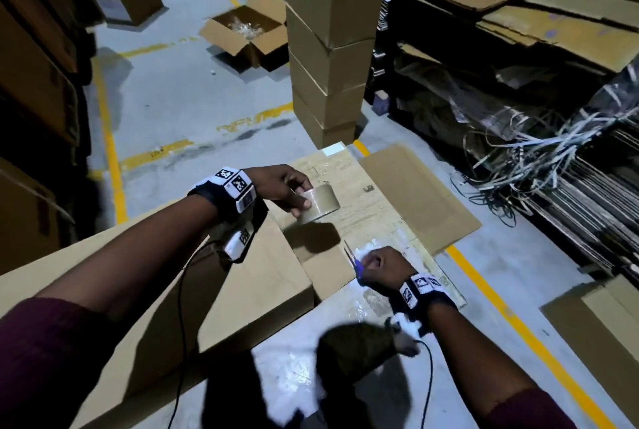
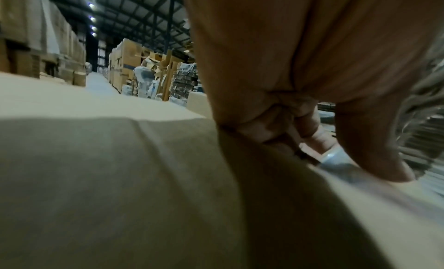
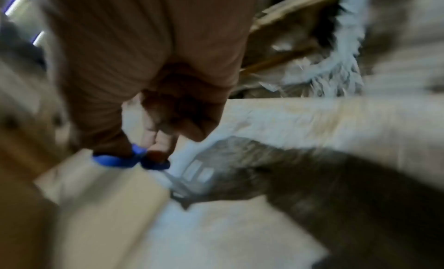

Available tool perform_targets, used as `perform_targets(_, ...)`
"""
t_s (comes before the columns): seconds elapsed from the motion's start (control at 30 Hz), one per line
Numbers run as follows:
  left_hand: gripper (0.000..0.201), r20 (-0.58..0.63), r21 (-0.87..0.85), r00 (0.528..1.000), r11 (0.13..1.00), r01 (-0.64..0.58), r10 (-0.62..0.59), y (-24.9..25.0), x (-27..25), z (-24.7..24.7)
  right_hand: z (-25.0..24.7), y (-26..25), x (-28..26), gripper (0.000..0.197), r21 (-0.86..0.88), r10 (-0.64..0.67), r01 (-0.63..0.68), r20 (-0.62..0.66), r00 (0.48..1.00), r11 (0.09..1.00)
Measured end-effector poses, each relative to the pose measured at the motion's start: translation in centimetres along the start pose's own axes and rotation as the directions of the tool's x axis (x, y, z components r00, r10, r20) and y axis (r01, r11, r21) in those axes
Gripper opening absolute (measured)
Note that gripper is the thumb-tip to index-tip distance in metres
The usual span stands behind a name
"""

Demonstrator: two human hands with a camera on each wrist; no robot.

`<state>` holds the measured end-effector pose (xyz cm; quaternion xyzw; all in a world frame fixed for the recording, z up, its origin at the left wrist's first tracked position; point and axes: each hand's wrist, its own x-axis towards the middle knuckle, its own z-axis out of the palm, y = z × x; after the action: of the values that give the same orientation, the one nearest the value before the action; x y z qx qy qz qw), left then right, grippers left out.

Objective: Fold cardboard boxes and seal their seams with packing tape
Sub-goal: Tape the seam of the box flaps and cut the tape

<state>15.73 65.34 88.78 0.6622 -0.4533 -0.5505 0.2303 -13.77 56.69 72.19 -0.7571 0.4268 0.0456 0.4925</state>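
Grey floor [image 1: 193, 93] carries flattened cardboard [image 1: 418, 193] and stacked boxes [image 1: 328, 59].

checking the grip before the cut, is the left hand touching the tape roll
Touching. The head view shows the left hand gripping the tape roll, thumb across its near face and fingers over the top.

right wrist view: motion-blurred | scissors [image 3: 131, 160] blades smeared | tape roll [image 2: 332, 156] mostly hidden behind fingers [image 2: 370, 140]

Left hand [image 1: 276, 183] gripping tape roll [image 1: 318, 204] above cardboard box [image 1: 242, 276], right hand [image 1: 387, 264] apparently holding blue-handled scissors [image 1: 356, 264]
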Motion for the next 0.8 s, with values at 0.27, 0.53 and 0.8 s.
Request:
perform_targets(0.27,0.019,0.044,-0.211,0.998,0.977,-0.027,0.037,-0.8,-0.1,-0.4,0.7,-7.4,-5.3,0.039,0.729,-0.249,-0.104,0.359,0.900,0.676)
perform_targets(0.53,0.021,0.054,-0.208,0.994,0.974,-0.084,0.097,-1.6,-0.2,-0.4,1.6,-13.7,-3.9,0.035,0.581,-0.200,-0.101,0.432,0.880,0.807)
perform_targets(0.8,0.026,0.043,-0.084,0.987,0.985,-0.151,0.155,-2.1,0.0,-0.6,1.2,-13.7,-2.8,0.038,0.562,-0.220,-0.044,0.392,0.893,0.826)
